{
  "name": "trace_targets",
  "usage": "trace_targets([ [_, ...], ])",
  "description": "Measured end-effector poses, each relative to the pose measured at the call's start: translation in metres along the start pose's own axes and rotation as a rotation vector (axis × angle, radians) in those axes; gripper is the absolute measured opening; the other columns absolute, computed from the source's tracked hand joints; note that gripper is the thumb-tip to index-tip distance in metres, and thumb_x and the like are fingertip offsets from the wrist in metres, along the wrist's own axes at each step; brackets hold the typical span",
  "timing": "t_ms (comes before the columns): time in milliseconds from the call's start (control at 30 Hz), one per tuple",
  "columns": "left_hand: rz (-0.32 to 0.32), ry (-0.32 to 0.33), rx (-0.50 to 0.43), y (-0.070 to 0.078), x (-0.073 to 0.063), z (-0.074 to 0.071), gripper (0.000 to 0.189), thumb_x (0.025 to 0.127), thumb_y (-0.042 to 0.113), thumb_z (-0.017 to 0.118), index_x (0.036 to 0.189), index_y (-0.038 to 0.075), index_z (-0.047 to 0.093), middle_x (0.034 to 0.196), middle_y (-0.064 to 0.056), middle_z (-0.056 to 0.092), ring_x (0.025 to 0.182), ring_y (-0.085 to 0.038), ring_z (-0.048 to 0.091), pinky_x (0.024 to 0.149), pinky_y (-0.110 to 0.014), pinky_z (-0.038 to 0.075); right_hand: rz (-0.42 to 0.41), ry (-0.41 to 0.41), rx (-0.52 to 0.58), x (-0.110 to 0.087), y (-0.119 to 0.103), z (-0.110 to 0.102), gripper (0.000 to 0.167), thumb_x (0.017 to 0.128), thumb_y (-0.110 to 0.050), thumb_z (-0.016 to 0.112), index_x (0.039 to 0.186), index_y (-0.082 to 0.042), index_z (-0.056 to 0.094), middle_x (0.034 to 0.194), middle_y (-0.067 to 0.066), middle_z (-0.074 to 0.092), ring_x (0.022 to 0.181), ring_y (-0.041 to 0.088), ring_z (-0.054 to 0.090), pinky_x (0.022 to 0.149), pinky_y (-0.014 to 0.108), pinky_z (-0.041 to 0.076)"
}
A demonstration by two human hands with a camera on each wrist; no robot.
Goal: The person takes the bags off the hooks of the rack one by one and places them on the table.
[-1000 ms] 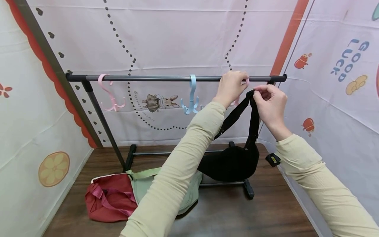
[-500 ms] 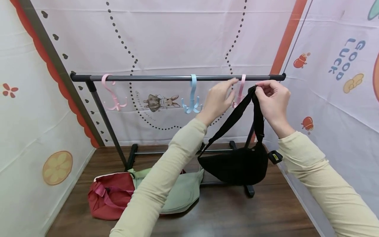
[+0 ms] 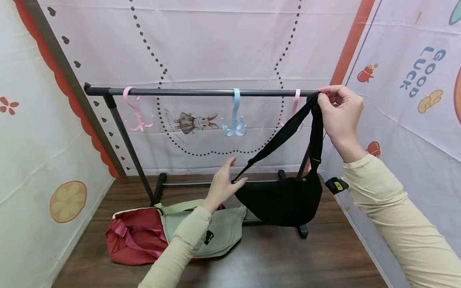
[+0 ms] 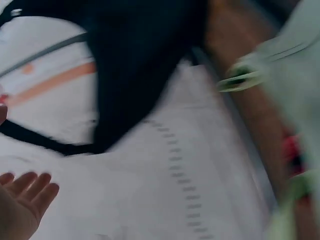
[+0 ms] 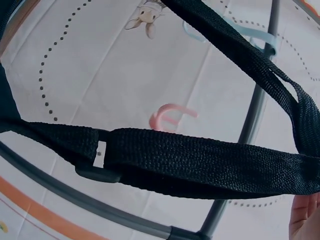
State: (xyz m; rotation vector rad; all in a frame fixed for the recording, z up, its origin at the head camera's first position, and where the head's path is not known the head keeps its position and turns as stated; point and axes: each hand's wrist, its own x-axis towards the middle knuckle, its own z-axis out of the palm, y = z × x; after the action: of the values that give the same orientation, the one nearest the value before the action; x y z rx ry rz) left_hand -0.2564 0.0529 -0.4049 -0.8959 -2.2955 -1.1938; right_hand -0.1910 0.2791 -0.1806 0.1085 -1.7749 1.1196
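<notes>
Near the right end of the rack's bar, my right hand [image 3: 342,114] pinches the top of a black bag's strap [image 3: 315,132]. The black waist bag [image 3: 281,200] hangs from it in front of the rack, its strap spread into a loop. Lower down, my left hand [image 3: 221,186] is beside the bag's left tip with its fingers straight; it holds nothing. In the left wrist view the left hand [image 4: 27,202] shows spread fingers, apart from the blurred bag [image 4: 135,60]. The strap's slider buckle [image 5: 100,156] fills part of the right wrist view.
The black rack's bar [image 3: 187,92] carries a pink hook [image 3: 137,110], a blue hook [image 3: 235,114] and another pink hook [image 3: 295,106] behind the strap. A red bag [image 3: 133,240] and a pale green bag [image 3: 223,232] lie on the wooden table [image 3: 288,260].
My left hand has left the right pink hook and come down and left, to the bag's left tip. My right hand has raised the strap slightly, up and to the right.
</notes>
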Motion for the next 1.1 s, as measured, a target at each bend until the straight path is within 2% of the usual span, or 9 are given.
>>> trace_targets([
  [133, -0.213, 0.041, -0.118, -0.030, -0.033, 0.024, 0.074, 0.077, 0.032, 0.071, 0.136, 0.007, 0.035, 0.130, -0.012, 0.048, 0.115, -0.027, 0.049, 0.090, -0.044, 0.043, -0.005, -0.018, 0.030, -0.004, -0.013, 0.003, 0.016, 0.082, -0.003, 0.055, 0.084, 0.006, 0.068, 0.062, -0.012, 0.055, 0.054, 0.001, 0.047, 0.054, 0.015, 0.038],
  [233, -0.352, 0.041, -0.259, -0.041, -0.053, 0.046, 0.073, 0.075, 0.031, 0.074, 0.133, 0.006, 0.038, 0.124, -0.013, 0.053, 0.112, -0.028, 0.052, 0.090, -0.045, 0.043, -0.004, -0.035, 0.029, -0.006, -0.016, 0.006, 0.016, 0.082, -0.004, 0.055, 0.085, 0.006, 0.068, 0.063, -0.012, 0.055, 0.054, 0.002, 0.048, 0.055, 0.015, 0.038],
  [367, -0.515, 0.060, -0.561, -0.037, -0.075, 0.069, 0.067, 0.075, 0.021, 0.075, 0.130, 0.005, 0.041, 0.117, -0.013, 0.055, 0.107, -0.028, 0.053, 0.089, -0.042, 0.044, -0.012, -0.059, 0.024, -0.011, -0.018, 0.011, 0.016, 0.082, -0.003, 0.055, 0.085, 0.007, 0.067, 0.064, -0.013, 0.055, 0.054, 0.002, 0.047, 0.055, 0.015, 0.038],
  [467, -0.628, 0.066, -0.803, -0.032, -0.089, 0.080, 0.058, 0.078, 0.013, 0.072, 0.127, 0.004, 0.043, 0.117, -0.012, 0.054, 0.105, -0.025, 0.054, 0.086, -0.037, 0.047, -0.024, -0.065, 0.031, -0.013, -0.022, 0.014, 0.016, 0.082, -0.002, 0.055, 0.084, 0.008, 0.067, 0.063, -0.013, 0.055, 0.054, 0.002, 0.047, 0.054, 0.015, 0.038],
  [567, -0.728, 0.068, -0.930, -0.027, -0.101, 0.086, 0.050, 0.079, 0.012, 0.070, 0.122, 0.004, 0.045, 0.117, -0.009, 0.052, 0.101, -0.020, 0.056, 0.083, -0.035, 0.049, -0.033, -0.068, 0.029, -0.013, -0.023, 0.016, 0.015, 0.082, -0.002, 0.055, 0.084, 0.007, 0.067, 0.064, -0.013, 0.056, 0.054, 0.002, 0.047, 0.053, 0.015, 0.038],
  [767, -0.775, 0.087, -0.953, -0.021, -0.112, 0.083, 0.043, 0.082, 0.013, 0.067, 0.118, 0.002, 0.047, 0.110, -0.009, 0.056, 0.092, -0.016, 0.059, 0.079, -0.037, 0.050, -0.031, -0.073, 0.021, -0.011, -0.006, 0.016, 0.014, 0.083, -0.003, 0.057, 0.085, 0.005, 0.068, 0.067, -0.012, 0.058, 0.055, 0.004, 0.048, 0.053, 0.015, 0.038],
  [900, -0.781, 0.161, -0.983, -0.023, -0.115, 0.076, 0.036, 0.081, 0.008, 0.067, 0.111, -0.001, 0.050, 0.100, -0.007, 0.059, 0.084, -0.015, 0.061, 0.077, -0.035, 0.051, -0.025, -0.080, -0.017, -0.013, 0.005, 0.015, 0.015, 0.083, -0.004, 0.057, 0.086, 0.006, 0.068, 0.067, -0.015, 0.057, 0.055, 0.003, 0.049, 0.054, 0.014, 0.039],
  [1000, -0.760, 0.191, -0.977, -0.025, -0.118, 0.067, 0.028, 0.080, 0.005, 0.067, 0.103, -0.001, 0.053, 0.094, -0.005, 0.059, 0.082, -0.013, 0.061, 0.076, -0.031, 0.052, -0.035, -0.120, -0.091, -0.017, 0.016, 0.013, 0.016, 0.084, -0.006, 0.057, 0.087, 0.004, 0.068, 0.067, -0.015, 0.057, 0.056, 0.002, 0.049, 0.054, 0.014, 0.039],
  [1100, -0.703, 0.188, -0.893, -0.028, -0.120, 0.055, 0.022, 0.080, 0.007, 0.068, 0.097, 0.001, 0.055, 0.090, -0.004, 0.060, 0.080, -0.011, 0.060, 0.073, -0.028, 0.051, -0.045, -0.186, -0.187, -0.021, 0.031, 0.012, 0.015, 0.085, -0.007, 0.057, 0.088, 0.001, 0.069, 0.069, -0.008, 0.059, 0.058, 0.001, 0.048, 0.054, 0.014, 0.037],
])
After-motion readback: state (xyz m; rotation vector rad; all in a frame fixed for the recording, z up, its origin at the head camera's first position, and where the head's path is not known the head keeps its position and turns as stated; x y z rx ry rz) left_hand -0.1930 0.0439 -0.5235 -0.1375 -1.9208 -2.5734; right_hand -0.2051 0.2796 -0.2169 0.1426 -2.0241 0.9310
